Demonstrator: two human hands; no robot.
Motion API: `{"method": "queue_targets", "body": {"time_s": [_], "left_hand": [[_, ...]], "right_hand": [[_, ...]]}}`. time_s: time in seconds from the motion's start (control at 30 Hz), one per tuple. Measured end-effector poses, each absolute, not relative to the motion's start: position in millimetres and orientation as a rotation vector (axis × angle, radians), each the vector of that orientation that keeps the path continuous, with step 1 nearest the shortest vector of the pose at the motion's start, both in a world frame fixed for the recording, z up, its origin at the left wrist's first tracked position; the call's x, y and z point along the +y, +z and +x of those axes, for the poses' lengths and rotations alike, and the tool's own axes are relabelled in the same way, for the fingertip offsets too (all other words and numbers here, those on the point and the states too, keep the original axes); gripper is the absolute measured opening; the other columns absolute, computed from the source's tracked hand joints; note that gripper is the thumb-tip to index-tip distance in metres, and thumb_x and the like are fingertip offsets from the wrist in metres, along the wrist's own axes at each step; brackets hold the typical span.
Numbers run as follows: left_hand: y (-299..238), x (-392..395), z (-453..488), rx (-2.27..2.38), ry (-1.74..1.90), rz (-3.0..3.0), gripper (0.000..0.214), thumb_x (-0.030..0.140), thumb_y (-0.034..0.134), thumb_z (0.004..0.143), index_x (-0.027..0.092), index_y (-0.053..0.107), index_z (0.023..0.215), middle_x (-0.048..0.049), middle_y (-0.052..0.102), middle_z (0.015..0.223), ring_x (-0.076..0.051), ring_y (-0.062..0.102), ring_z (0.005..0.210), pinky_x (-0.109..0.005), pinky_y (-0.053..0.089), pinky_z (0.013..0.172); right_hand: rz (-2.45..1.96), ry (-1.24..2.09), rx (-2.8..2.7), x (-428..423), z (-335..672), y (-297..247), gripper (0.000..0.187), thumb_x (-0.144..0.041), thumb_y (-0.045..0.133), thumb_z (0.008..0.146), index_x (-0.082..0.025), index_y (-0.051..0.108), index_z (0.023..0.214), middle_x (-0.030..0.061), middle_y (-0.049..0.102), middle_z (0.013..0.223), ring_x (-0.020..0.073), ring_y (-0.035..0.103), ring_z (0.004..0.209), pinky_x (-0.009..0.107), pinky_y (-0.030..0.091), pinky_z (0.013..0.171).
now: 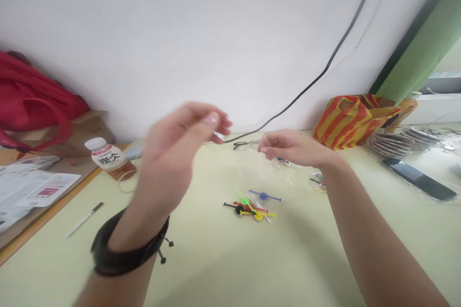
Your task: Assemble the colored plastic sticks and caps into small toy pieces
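My left hand (176, 153), a black band on its wrist, is raised over the table, blurred by motion. Its thumb and fingers are drawn together; what lies between them, if anything, I cannot make out. Lower, to the right, my right hand (288, 146) pinches a clear plastic bag (248, 165) that hangs thin and see-through above the tabletop. Nearer me than the bag lies a small pile of plastic arrow spinners: a blue spinner (264, 196), a green spinner (245, 201), a yellow spinner (259, 216) and a black spinner (239, 209), with red and white ones among them.
On the left are a drink bottle (110, 157), a pen (84, 220), papers (39, 189) and a red bag (32, 96). Glasses (239, 144) lie by the wall. A striped bag (353, 120), stacked discs (391, 144) and a phone (419, 178) are at right.
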State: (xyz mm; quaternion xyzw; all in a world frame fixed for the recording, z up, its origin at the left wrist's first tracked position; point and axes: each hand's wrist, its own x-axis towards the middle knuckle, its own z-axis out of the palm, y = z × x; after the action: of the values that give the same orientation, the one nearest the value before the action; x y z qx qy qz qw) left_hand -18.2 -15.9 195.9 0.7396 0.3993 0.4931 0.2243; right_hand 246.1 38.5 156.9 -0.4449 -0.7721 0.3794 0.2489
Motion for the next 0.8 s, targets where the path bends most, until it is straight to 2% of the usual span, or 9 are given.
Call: {"method": "queue_targets", "body": {"time_s": [0.07, 0.17, 0.27, 0.33, 0.4, 0.5, 0.6, 0.7, 0.8], "left_hand": [[187.1, 2.0, -14.5, 1.156, 1.150, 2.121, 0.032, 0.052, 0.054, 0.100, 0.028, 0.070, 0.116, -0.0033, 0.070, 0.115, -0.024, 0.065, 0.107, -0.036, 0.056, 0.089], [163.5, 28.3, -9.2, 1.172, 0.904, 2.196, 0.043, 0.058, 0.064, 0.091, 0.028, 0.068, 0.121, -0.0052, 0.067, 0.126, -0.026, 0.064, 0.110, -0.034, 0.055, 0.085], [141.7, 46.2, -8.1, 1.007, 0.644, 2.165, 0.039, 0.058, 0.063, 0.091, 0.021, 0.073, 0.099, -0.0068, 0.074, 0.099, -0.022, 0.068, 0.085, -0.032, 0.054, 0.072], [133.9, 55.1, -11.6, 1.007, 0.689, 2.096, 0.040, 0.057, 0.059, 0.093, 0.019, 0.071, 0.089, -0.0055, 0.073, 0.085, -0.019, 0.066, 0.073, -0.029, 0.051, 0.064], [131.1, 62.8, -18.3, 1.071, 0.826, 2.016, 0.039, 0.056, 0.058, 0.094, 0.019, 0.068, 0.089, -0.0051, 0.072, 0.083, -0.016, 0.063, 0.068, -0.028, 0.049, 0.061], [132.1, 71.2, -29.9, 1.100, 0.884, 1.953, 0.037, 0.053, 0.059, 0.094, 0.018, 0.067, 0.086, -0.0055, 0.073, 0.086, -0.016, 0.064, 0.072, -0.028, 0.049, 0.065], [133.8, 75.0, -37.7, 1.031, 0.850, 1.933, 0.036, 0.054, 0.063, 0.092, 0.020, 0.068, 0.100, -0.0064, 0.074, 0.096, -0.018, 0.067, 0.079, -0.030, 0.052, 0.070], [133.7, 77.4, -42.2, 0.975, 0.811, 1.970, 0.040, 0.057, 0.064, 0.091, 0.019, 0.071, 0.103, -0.0067, 0.074, 0.091, -0.018, 0.067, 0.079, -0.031, 0.052, 0.073], [131.1, 82.1, -46.2, 0.993, 0.854, 1.952, 0.039, 0.057, 0.065, 0.091, 0.018, 0.072, 0.096, -0.0062, 0.073, 0.082, -0.019, 0.067, 0.076, -0.031, 0.053, 0.072]], "right_hand": [[-1.207, 1.038, -2.178, 38.6, 241.7, 156.4, 0.031, -0.053, 0.062, 0.089, -0.022, 0.063, 0.085, 0.0037, 0.063, 0.084, 0.0179, 0.057, 0.074, 0.027, 0.045, 0.059], [-1.125, 1.051, -2.281, 37.8, 232.3, 155.7, 0.033, -0.051, 0.058, 0.092, -0.022, 0.058, 0.077, 0.0005, 0.055, 0.075, 0.0146, 0.048, 0.065, 0.026, 0.039, 0.055], [-1.048, 1.066, -2.304, 38.1, 228.6, 154.2, 0.032, -0.051, 0.060, 0.091, -0.022, 0.058, 0.078, -0.0004, 0.054, 0.075, 0.0142, 0.048, 0.065, 0.025, 0.038, 0.055], [-1.072, 1.080, -2.286, 40.3, 233.3, 152.1, 0.028, -0.050, 0.065, 0.088, -0.023, 0.064, 0.087, 0.0004, 0.059, 0.079, 0.0163, 0.054, 0.071, 0.026, 0.041, 0.058], [-1.118, 1.111, -2.266, 43.6, 242.2, 149.7, 0.024, -0.046, 0.070, 0.085, -0.024, 0.067, 0.094, 0.0017, 0.064, 0.084, 0.0189, 0.060, 0.078, 0.028, 0.046, 0.063], [-1.197, 1.113, -2.221, 47.0, 254.0, 148.8, 0.018, -0.039, 0.071, 0.084, -0.023, 0.069, 0.091, 0.0037, 0.070, 0.088, 0.0210, 0.066, 0.081, 0.030, 0.050, 0.068], [-1.225, 1.081, -2.191, 46.7, 256.0, 151.2, 0.017, -0.038, 0.073, 0.082, -0.022, 0.071, 0.086, 0.0046, 0.072, 0.084, 0.0211, 0.067, 0.078, 0.031, 0.051, 0.067], [-1.154, 1.147, -2.185, 47.2, 253.5, 149.6, 0.019, -0.040, 0.075, 0.079, -0.022, 0.072, 0.085, 0.0035, 0.072, 0.081, 0.0207, 0.068, 0.077, 0.030, 0.051, 0.066], [-1.158, 1.082, -2.046, 52.9, 252.7, 141.1, 0.028, -0.041, 0.076, 0.078, -0.024, 0.070, 0.099, 0.0019, 0.071, 0.084, 0.0199, 0.066, 0.076, 0.030, 0.052, 0.064]]}}
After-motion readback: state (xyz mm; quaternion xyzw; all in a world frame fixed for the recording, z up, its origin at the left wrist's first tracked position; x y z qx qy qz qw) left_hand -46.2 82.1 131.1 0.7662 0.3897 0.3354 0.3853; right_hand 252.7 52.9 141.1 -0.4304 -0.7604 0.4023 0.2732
